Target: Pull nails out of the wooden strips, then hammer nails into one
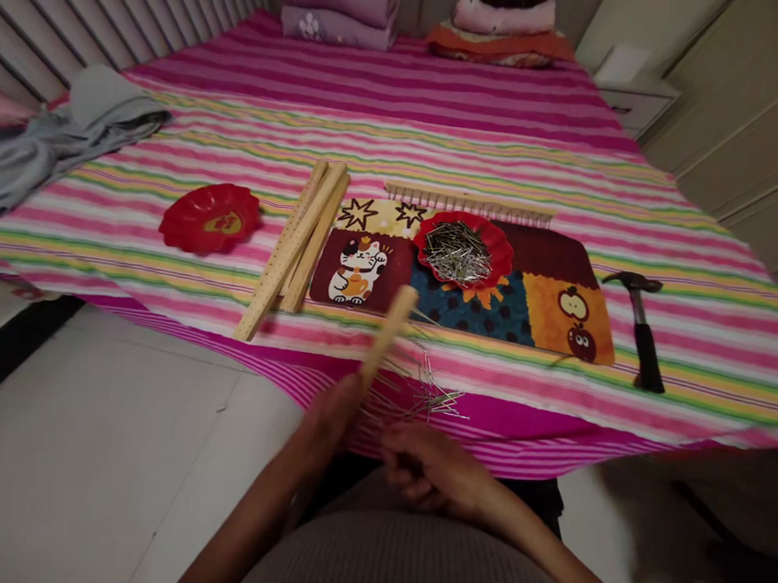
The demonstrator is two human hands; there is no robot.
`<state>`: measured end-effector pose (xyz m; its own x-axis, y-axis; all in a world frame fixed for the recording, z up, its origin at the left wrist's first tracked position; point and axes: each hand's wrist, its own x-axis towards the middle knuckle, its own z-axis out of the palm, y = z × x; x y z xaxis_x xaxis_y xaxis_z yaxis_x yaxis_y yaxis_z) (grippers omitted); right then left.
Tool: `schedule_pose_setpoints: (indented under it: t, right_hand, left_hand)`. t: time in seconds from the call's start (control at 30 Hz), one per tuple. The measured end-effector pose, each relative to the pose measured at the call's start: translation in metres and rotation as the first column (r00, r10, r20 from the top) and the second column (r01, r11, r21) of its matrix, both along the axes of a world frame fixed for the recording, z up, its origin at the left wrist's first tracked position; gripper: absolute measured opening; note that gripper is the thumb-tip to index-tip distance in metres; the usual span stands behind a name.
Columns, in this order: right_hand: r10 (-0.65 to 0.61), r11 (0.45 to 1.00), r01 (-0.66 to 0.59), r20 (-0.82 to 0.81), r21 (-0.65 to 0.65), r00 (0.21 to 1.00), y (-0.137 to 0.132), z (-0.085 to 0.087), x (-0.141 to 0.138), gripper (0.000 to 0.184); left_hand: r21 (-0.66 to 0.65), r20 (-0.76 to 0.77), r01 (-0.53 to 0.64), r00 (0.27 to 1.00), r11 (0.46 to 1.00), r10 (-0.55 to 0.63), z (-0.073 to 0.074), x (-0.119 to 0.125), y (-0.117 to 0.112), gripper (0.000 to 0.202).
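Observation:
My left hand (pixel 331 417) is closed around a wooden strip (pixel 390 327), which tilts up and away from me. Thin nails, blurred, stick out from the strip's right side. Close beside it, my right hand (pixel 435 470) is curled with thumb and fingertips together near the nail ends; whatever is between them is too small to make out. Loose nails (pixel 438 399) lie on the cloth just beyond my right hand. Farther off, a red scalloped dish (pixel 503 251) holds a heap of nails (pixel 459 252) on a patterned mat (pixel 567 252).
Several wooden strips (pixel 279 269) lie stacked left of the mat. Behind it rests a strip with a row of nails (pixel 470 201). A hammer (pixel 642 325) lies at right, a second red dish (pixel 210 217) at left. Grey clothing (pixel 106 125) and folded bedding (pixel 337 4) are farther away.

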<state>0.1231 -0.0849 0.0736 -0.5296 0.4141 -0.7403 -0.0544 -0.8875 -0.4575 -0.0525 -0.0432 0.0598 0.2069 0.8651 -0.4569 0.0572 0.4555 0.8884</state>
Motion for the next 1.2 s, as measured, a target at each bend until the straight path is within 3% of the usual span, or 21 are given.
schedule_pose_setpoints:
  t: [0.07,0.13,0.2,0.27,0.3,0.33,0.37,0.43,0.5,0.57,0.63,0.77,0.97,1.03,1.1,1.17,1.2]
  right_hand:
    - [-0.029,0.996,0.021,0.099,0.081,0.995,-0.002,-0.003,0.011,0.021]
    - [-0.093,0.953,-0.009,0.322,0.302,0.942,-0.001,-0.008,0.02,0.023]
    - [-0.219,0.836,-0.14,0.556,0.531,0.802,0.003,-0.014,0.026,0.018]
    - [-0.334,0.721,-0.263,0.655,0.641,0.678,0.009,-0.014,0.027,0.007]
    - [-0.352,0.693,-0.286,0.657,0.662,0.667,0.011,-0.012,0.025,0.008]
    - [-0.332,0.693,-0.278,0.637,0.665,0.696,0.012,-0.009,0.023,0.01]
    - [-0.27,0.728,-0.244,0.596,0.64,0.756,0.013,-0.005,0.019,0.015]
    - [-0.079,0.862,-0.151,0.422,0.484,0.903,0.012,0.003,0.01,0.026]
    - [0.039,0.97,-0.073,0.148,0.231,0.988,0.012,0.007,0.001,0.031]
    - [0.037,0.999,-0.035,-0.074,0.023,0.997,0.011,0.006,-0.007,0.031]
    - [0.028,0.996,-0.04,-0.149,-0.077,0.988,0.01,0.003,-0.014,0.029]
    - [0.071,0.997,-0.071,-0.052,0.003,0.996,0.007,0.002,-0.021,0.032]
    - [0.057,0.982,-0.075,0.111,0.172,0.992,0.0,0.001,-0.002,0.029]
    - [-0.034,0.921,-0.106,0.347,0.375,0.937,0.003,-0.007,0.01,0.029]
    - [-0.142,0.794,-0.277,0.608,0.541,0.781,0.009,-0.014,0.019,0.023]
    - [-0.226,0.698,-0.44,0.756,0.565,0.614,0.014,-0.017,0.023,0.012]
    - [-0.252,0.673,-0.469,0.774,0.572,0.581,0.015,-0.017,0.023,0.014]
  left_hand:
    - [-0.04,0.008,-0.078,0.997,0.996,0.078,0.0,-0.012,0.009,0.058]
    - [-0.099,0.027,-0.125,0.991,0.987,0.129,-0.002,-0.021,0.014,0.061]
    - [-0.149,0.051,-0.141,0.987,0.979,0.15,-0.006,-0.022,0.013,0.061]
    - [-0.133,0.069,-0.113,0.99,0.985,0.123,-0.011,-0.016,0.006,0.059]
    - [-0.106,0.07,-0.096,0.992,0.99,0.104,-0.014,-0.012,0.002,0.058]
    - [-0.072,0.068,-0.08,0.994,0.994,0.085,-0.015,-0.007,-0.003,0.056]
    - [-0.038,0.063,-0.061,0.996,0.997,0.064,-0.016,-0.003,-0.007,0.055]
    - [0.027,0.046,0.016,0.999,1.0,-0.017,-0.013,0.004,-0.012,0.054]
    - [0.093,0.021,0.143,0.989,0.985,-0.146,-0.008,0.006,-0.014,0.057]
    - [0.148,-0.025,0.241,0.97,0.959,-0.24,-0.001,0.006,-0.012,0.06]
    - [0.201,-0.075,0.26,0.965,0.945,-0.249,0.004,0.006,-0.008,0.056]
    - [0.289,-0.121,0.203,0.977,0.936,-0.175,0.009,0.008,0.0,0.045]
    - [0.141,-0.054,-0.176,0.981,0.974,0.185,0.007,-0.015,0.021,0.057]
    - [0.046,-0.015,-0.232,0.972,0.972,0.232,0.004,-0.024,0.023,0.062]
    - [-0.039,0.032,-0.222,0.974,0.974,0.223,0.001,-0.025,0.02,0.062]
    - [-0.073,0.073,-0.175,0.981,0.982,0.181,-0.002,-0.017,0.014,0.061]
    - [-0.077,0.09,-0.161,0.982,0.984,0.167,-0.003,-0.012,0.011,0.06]
